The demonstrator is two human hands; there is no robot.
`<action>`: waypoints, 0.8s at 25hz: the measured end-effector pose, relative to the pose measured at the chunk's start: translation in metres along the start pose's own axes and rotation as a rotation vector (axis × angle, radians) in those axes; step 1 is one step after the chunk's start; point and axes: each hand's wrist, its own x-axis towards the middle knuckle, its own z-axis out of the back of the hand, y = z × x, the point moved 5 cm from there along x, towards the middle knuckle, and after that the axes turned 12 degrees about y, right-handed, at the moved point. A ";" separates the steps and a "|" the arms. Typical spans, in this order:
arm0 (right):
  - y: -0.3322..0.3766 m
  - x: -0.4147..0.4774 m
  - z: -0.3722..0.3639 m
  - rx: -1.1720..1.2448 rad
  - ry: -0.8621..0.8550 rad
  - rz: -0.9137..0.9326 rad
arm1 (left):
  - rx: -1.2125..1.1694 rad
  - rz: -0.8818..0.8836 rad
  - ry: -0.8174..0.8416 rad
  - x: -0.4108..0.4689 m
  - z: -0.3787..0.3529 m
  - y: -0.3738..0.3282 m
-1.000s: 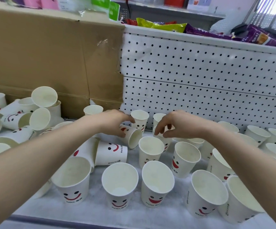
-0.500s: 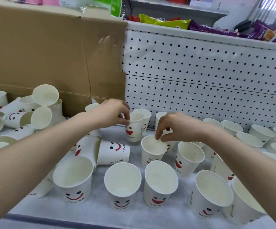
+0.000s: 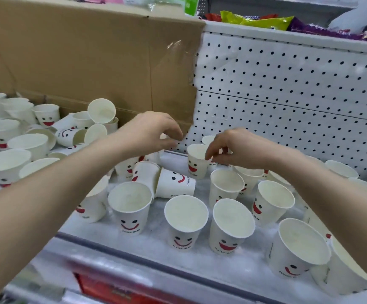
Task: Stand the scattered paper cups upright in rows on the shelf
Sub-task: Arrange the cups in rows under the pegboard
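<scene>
White paper cups with red smiley faces cover the shelf. One small cup stands upright near the pegboard, between my two hands. My left hand hovers just left of it, fingers loosely curled and holding nothing. The fingertips of my right hand hang at that cup's right rim, and I see no grip. A cup lies on its side in front of it, beside a tilted one. Several upright cups stand along the front.
A jumbled pile of cups fills the left side under a cardboard sheet. White pegboard backs the shelf. Snack bags lie on top of it. More upright cups run off to the right. A red strip marks the front edge.
My left hand stood a lying cup upright near the pegboard, let it go and moved left. My right hand shifted toward that cup's rim. The camera moved closer.
</scene>
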 end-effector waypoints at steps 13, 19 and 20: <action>0.083 0.060 -0.041 -0.276 0.201 0.118 | -0.120 0.111 -0.004 -0.135 -0.026 -0.012; 0.073 0.041 -0.012 -0.180 0.032 -0.078 | -0.115 0.024 -0.021 -0.146 -0.020 0.007; 0.072 0.036 -0.009 -0.155 -0.008 -0.122 | -0.123 0.013 -0.023 -0.144 -0.016 0.014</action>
